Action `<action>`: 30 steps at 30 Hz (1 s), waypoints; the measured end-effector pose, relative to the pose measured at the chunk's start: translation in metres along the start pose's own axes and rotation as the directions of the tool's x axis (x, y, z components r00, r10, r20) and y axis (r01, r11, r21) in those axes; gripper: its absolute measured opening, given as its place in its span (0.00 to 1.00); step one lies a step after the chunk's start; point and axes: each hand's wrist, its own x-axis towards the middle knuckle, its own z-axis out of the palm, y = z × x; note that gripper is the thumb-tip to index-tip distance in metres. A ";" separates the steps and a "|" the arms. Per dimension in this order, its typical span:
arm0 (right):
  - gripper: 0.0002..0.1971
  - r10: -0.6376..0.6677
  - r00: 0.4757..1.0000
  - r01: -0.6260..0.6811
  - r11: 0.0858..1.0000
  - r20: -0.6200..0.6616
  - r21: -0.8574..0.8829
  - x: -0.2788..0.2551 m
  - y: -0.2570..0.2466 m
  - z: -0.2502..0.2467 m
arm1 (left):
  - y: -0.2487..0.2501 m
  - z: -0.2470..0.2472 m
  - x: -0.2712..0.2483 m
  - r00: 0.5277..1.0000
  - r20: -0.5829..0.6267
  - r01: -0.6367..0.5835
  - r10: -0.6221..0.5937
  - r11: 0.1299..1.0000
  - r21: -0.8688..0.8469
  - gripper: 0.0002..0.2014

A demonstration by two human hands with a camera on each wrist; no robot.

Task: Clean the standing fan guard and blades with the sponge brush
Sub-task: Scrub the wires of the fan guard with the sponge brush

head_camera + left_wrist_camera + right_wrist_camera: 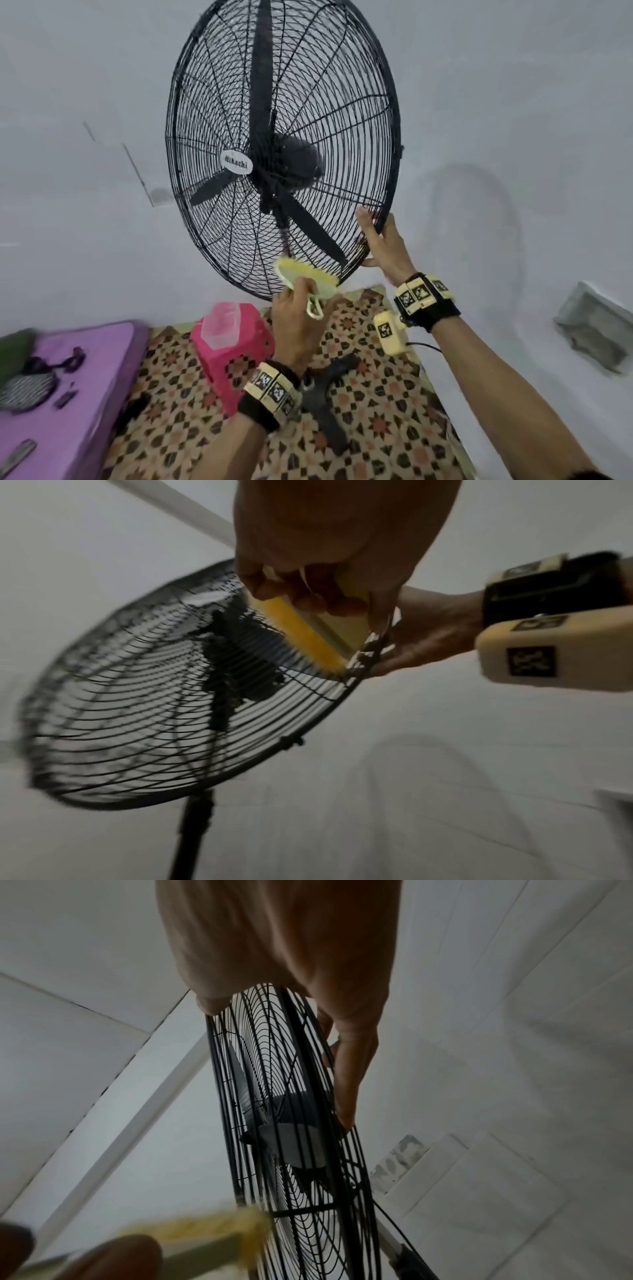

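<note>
Your left hand [297,322] grips the brush [306,278], bristles against the guard's [219,102] lower rim — your right hand [383,245] clasps that rim just beside it, fingers behind the wires. Blades [262,85] sit inside.

Pale grey-white walls [85,68] close the room behind and to both sides of the grip, evenly lit, with a soft oval shadow [476,233] just right of it. Below the grip lies a floor mat [376,428] patterned in orange and black stars. Lower left of it stand a pink plastic stool [236,356] and a purple-covered bed [68,411].
</note>
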 end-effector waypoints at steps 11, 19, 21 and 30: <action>0.53 -0.002 1.000 0.002 1.000 -0.004 -0.028 0.000 0.002 0.000 | 0.009 -0.002 -0.010 0.978 -0.026 0.198 -0.205 0.967 -0.158 0.20; 0.57 -0.018 1.000 0.017 0.998 -0.016 -0.068 0.005 0.010 -0.001 | 0.020 0.004 -0.011 0.970 0.129 0.224 -0.208 0.967 -0.122 0.21; 0.55 -0.042 0.998 0.039 0.996 -0.038 -0.074 0.009 0.014 -0.004 | 0.012 -0.009 0.010 0.968 0.044 0.252 -0.248 0.952 -0.176 0.23; 0.46 -0.154 0.964 0.140 0.987 -0.218 -0.078 0.024 0.018 -0.002 | -0.051 -0.047 0.092 0.947 0.315 0.051 -0.067 0.997 0.059 0.25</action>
